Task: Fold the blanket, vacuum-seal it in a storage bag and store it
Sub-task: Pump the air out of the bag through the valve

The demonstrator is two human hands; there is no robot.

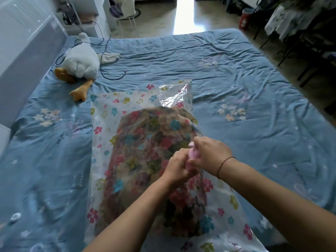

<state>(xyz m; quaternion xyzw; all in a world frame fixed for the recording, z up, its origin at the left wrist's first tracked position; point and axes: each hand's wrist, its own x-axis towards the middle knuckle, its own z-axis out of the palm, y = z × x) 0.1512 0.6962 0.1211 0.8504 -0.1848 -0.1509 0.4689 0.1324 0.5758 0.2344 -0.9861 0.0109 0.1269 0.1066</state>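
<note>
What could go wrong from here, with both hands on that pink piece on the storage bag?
1. The left hand and right hand both grip the pink piece; hard twisting or pulling might tear the storage bag around it.
2. The bag's far corner stands up crumpled, so air may remain or leak back there.

No text can be read for certain. The blue bed sheet [200, 66] has short lines of small dark lettering [60, 140] towards its left and right sides, too blurred to make out.
</note>
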